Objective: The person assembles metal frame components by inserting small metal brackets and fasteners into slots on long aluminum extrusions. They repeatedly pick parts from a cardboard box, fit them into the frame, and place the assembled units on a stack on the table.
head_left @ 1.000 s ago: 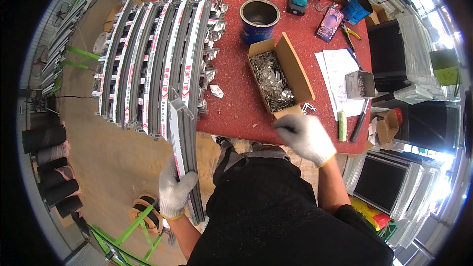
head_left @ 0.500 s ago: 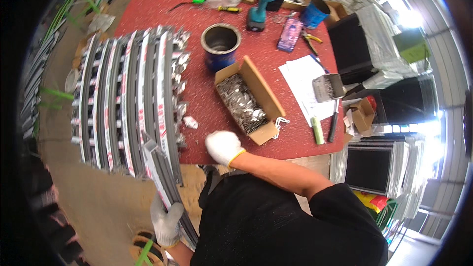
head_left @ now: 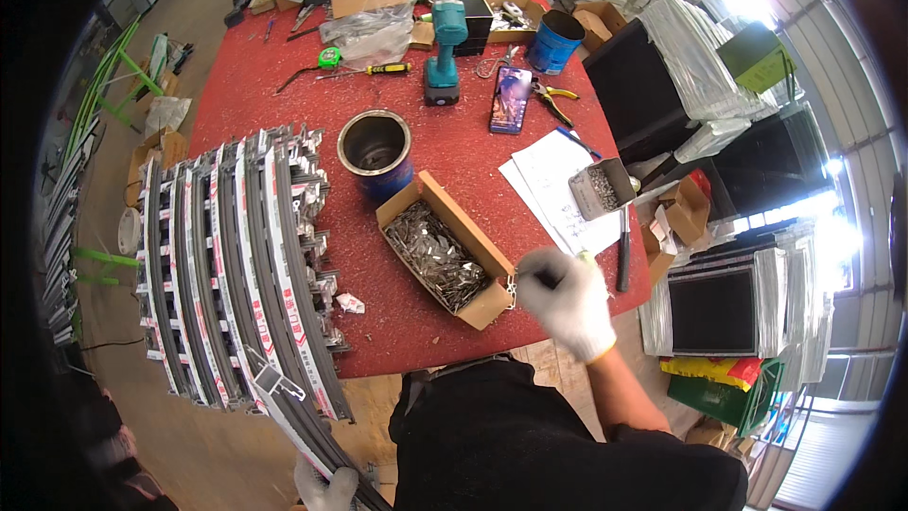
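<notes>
Near the lower edge, my left hand (head_left: pixel 326 489) in a white glove is closed around a long metal profile (head_left: pixel 307 426). The profile's hollow end rests by a row of curved, film-covered profiles (head_left: pixel 251 274). My right hand (head_left: pixel 567 303), also gloved, is over the table's near right part with its fingers curled; what they hold, if anything, is hidden. Beside its fingertips lie small white hooks (head_left: pixel 512 289), at the corner of an open cardboard box (head_left: pixel 473 246) full of small metal pieces (head_left: pixel 435 255). The hand mostly covers a green cylinder (head_left: pixel 586 256).
On the red table (head_left: pixel 378 331) stand a blue pot (head_left: pixel 378 156), a teal cordless drill (head_left: pixel 446 52) and a small box of screws (head_left: pixel 598 191) on papers (head_left: pixel 539 180). A phone (head_left: pixel 511 99) and pliers (head_left: pixel 556 104) lie farther back. Wrapped panels (head_left: pixel 714 322) stand at right.
My right hand has moved right, from the table's near edge to beside the box's right corner. My left hand still grips the profile, lower in the view. The view has shifted.
</notes>
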`<action>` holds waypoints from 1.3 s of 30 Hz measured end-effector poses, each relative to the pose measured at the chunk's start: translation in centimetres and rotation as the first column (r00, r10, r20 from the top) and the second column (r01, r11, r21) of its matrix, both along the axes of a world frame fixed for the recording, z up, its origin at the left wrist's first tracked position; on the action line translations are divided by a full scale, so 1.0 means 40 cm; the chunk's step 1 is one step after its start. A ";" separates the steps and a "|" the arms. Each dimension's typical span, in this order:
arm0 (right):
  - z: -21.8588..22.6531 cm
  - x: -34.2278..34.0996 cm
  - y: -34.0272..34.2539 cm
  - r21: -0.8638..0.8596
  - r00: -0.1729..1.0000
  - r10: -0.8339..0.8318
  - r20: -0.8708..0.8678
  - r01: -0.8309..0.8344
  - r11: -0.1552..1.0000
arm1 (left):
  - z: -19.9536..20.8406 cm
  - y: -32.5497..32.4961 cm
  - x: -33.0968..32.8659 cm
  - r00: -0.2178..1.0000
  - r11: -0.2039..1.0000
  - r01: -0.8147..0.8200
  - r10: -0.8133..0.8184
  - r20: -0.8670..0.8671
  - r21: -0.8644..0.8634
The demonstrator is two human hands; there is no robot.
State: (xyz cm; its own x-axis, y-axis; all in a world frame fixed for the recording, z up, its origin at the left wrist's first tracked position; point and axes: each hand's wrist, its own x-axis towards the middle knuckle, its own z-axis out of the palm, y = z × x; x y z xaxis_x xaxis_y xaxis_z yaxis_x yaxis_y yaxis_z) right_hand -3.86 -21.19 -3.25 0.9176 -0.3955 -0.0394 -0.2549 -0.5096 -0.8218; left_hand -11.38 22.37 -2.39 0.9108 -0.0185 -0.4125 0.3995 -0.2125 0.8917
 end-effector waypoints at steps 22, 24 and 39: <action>-0.088 0.200 -0.372 -0.373 0.915 -0.386 0.118 0.402 0.837 | 0.094 -0.086 0.171 0.996 0.995 0.068 -0.064 -0.055 0.069; -0.027 0.293 -0.286 -0.308 0.978 -0.165 0.125 0.196 0.931 | 0.092 -0.081 0.177 0.994 0.991 0.074 -0.064 -0.094 0.114; -0.396 1.004 0.282 -0.270 0.276 0.417 -0.866 -0.960 0.074 | -0.008 -0.043 0.165 0.988 0.988 -0.151 0.151 0.008 -0.010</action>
